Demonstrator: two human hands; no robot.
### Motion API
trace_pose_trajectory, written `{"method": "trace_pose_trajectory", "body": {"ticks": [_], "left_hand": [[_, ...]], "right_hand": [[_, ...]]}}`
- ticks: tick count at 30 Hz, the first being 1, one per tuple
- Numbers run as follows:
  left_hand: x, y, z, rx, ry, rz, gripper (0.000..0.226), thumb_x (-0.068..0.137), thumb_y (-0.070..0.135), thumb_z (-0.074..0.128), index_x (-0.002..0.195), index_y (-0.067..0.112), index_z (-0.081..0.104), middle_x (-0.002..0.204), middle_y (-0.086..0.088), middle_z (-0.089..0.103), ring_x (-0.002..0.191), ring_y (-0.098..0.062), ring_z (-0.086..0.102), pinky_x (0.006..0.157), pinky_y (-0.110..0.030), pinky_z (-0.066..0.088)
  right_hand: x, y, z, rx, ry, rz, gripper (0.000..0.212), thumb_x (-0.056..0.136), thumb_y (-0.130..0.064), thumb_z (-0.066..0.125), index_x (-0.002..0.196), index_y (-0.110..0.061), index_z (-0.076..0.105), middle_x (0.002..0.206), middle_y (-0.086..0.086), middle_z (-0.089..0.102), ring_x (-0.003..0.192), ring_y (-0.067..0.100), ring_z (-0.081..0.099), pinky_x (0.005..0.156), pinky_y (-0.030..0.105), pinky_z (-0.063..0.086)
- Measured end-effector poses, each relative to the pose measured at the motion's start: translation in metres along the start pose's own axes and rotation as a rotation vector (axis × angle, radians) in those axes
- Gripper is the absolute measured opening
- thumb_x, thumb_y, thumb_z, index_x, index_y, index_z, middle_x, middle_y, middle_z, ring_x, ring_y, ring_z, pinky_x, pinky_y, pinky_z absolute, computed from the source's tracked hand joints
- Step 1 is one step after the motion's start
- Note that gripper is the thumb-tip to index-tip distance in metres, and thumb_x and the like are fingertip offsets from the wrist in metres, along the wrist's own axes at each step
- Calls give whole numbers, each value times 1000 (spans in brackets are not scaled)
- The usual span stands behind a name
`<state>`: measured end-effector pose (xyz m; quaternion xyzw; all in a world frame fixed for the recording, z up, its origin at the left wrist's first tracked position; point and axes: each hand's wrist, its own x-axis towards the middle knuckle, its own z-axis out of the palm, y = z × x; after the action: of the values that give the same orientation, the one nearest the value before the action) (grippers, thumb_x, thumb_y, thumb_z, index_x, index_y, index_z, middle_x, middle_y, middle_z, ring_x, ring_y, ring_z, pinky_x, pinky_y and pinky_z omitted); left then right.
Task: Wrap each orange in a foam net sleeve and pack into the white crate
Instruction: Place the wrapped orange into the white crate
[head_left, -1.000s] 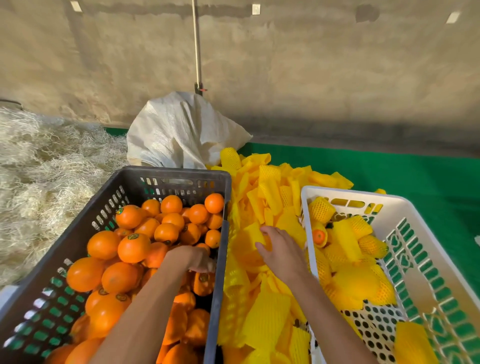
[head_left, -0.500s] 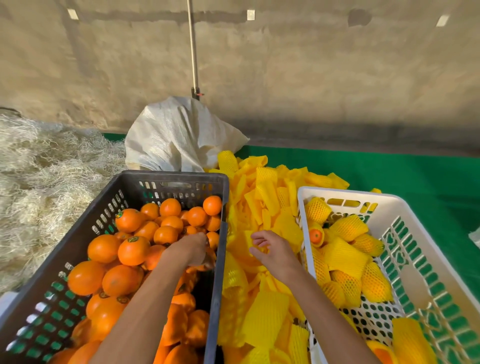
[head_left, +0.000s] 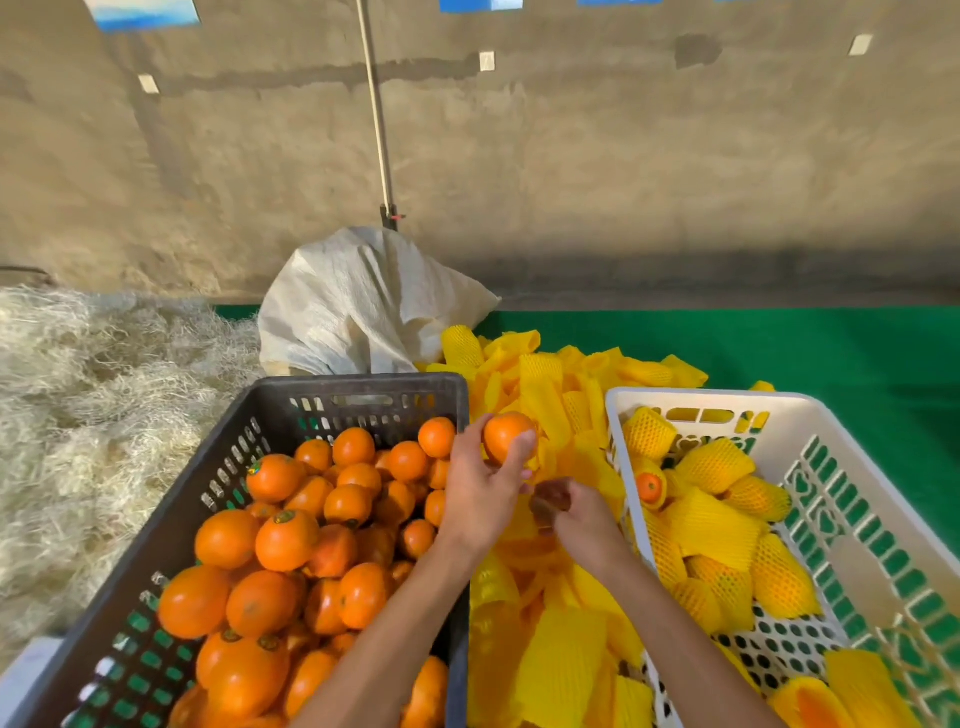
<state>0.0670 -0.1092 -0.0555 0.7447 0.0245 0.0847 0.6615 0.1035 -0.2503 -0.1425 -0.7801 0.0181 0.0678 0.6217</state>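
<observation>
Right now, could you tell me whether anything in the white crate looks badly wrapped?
One does: at the white crate left wall, one orange pokes bare out of its foam net sleeve's open end, while its neighbours look fully covered.

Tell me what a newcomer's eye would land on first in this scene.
First, the dark plastic crate at lower left, heaped with loose bright oranges. Next, the spill of yellow foam net sleeves between it and the white plastic crate at right, which holds sleeved fruit. At centre, the left hand grips a bare round orange above the sleeves, the right hand close beside it.
</observation>
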Motion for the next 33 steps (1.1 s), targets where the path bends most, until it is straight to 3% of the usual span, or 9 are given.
{"method": "trace_pose_trajectory", "body": {"ticks": [6,9,11,14,16,18,22,26,33], "left_hand": [[-4,3,9,-284,-73,-98,49,94,57,61,126,19,62,83,-8,63,61,-19,59,55,-28,49],[-7,3,11,-263,-68,-67,36,98,58,56,131,44,60,115,0,69,83,-24,71,73,-33,59],[-7,4,13,-287,-35,-46,28,102,50,55,129,46,63,128,5,64,89,-25,75,70,-29,58],[-4,6,11,-408,9,-131,26,106,42,52,129,40,62,125,-12,65,88,-34,74,63,-29,55],[-2,6,10,-470,28,-182,29,107,41,49,134,37,58,126,-13,67,84,-31,73,64,-32,56],[-1,5,9,-491,33,-196,31,107,40,48,137,35,56,122,-9,68,83,-30,72,65,-33,56],[-2,4,9,-404,15,-172,22,106,43,52,125,42,62,104,-4,68,72,-22,68,58,-29,54],[-2,3,10,-370,-7,-186,19,104,47,52,119,45,64,108,-9,65,69,-19,66,54,-29,49],[3,-1,10,-444,26,-231,22,106,41,52,127,39,60,101,-6,70,74,-24,68,58,-33,53]], "right_hand": [[-7,-6,5,137,-126,12,20,93,9,63,90,-10,71,77,6,71,74,23,64,66,34,53],[-5,-7,-1,162,-98,-29,15,93,1,69,96,-12,75,83,-1,78,76,14,71,68,27,59],[-3,-6,-4,150,-85,-31,15,93,-5,71,102,-16,76,92,-1,79,85,14,73,75,29,59],[-1,2,-2,-38,-96,-24,21,91,-12,75,110,-21,73,104,-2,76,98,17,71,86,39,59],[-2,8,2,-75,-146,0,27,93,-5,71,108,-26,70,100,-1,74,89,20,73,82,46,62],[-5,10,3,-96,-199,20,41,94,5,62,106,-34,66,90,-1,72,74,20,74,74,45,63],[-7,9,-1,-243,-213,-59,54,90,4,60,111,-46,66,92,-9,72,82,14,72,76,36,61],[-12,12,-2,-439,-253,-97,51,90,-2,56,125,-37,69,106,-13,72,66,-6,52,58,8,42],[-23,2,1,-259,-99,-199,21,91,-22,66,102,-41,68,101,-20,71,89,-4,66,76,15,51]]}}
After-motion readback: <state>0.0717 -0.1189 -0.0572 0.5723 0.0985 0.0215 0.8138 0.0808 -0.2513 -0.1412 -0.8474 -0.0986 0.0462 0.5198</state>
